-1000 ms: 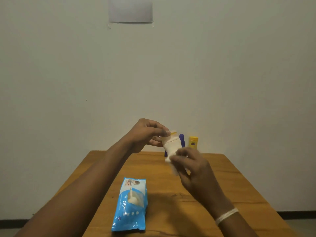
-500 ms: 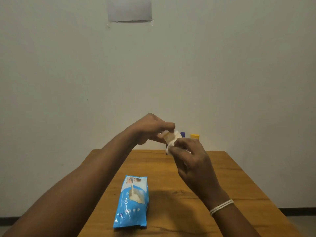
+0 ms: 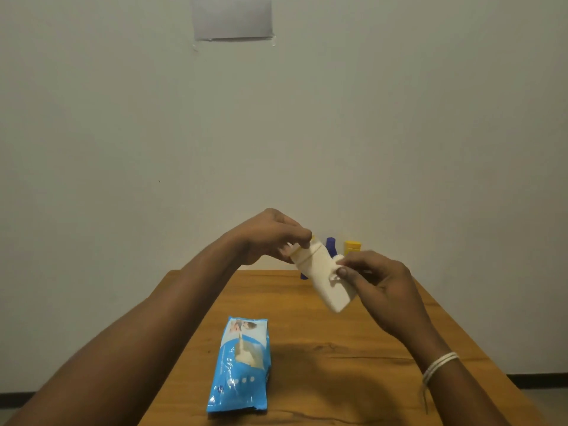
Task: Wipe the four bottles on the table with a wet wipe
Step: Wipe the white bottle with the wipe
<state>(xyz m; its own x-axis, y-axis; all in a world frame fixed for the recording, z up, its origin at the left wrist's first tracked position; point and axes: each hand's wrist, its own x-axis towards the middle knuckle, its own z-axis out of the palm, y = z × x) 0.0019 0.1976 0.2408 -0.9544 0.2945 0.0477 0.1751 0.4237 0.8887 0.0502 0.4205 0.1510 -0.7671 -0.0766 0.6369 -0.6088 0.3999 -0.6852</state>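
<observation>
Wooden table (image 3: 322, 358) fills the lower part of your view, its far edge against a plain pale wall (image 3: 399, 133). Nearest you, left of centre, lies a blue wipe pack (image 3: 238, 368), flat on the wood, its long side running away from you and a pale flap showing on top.

Above the table, your hands meet around a white bottle (image 3: 322, 276). You hold it in the air, tilted, with its top up and to the left and its base down and to the right. Your left hand (image 3: 264, 238) curls its fingers and thumb round the bottle's top end, where a yellowish band shows. Your right hand (image 3: 379, 287) comes in from the right, thumb and fingertips pinching a white wipe (image 3: 336, 265) against the bottle's side; the wipe is mostly hidden by your fingers. A pale band (image 3: 439, 364) circles your right wrist.

Behind the held bottle, at the far edge of the table, you can see the top of a blue bottle (image 3: 331, 243) and, just to its right, a yellow bottle (image 3: 352, 246), both partly covered by your hands. A fourth bottle cannot be made out.

High on the wall hangs a grey sheet (image 3: 232, 16).
</observation>
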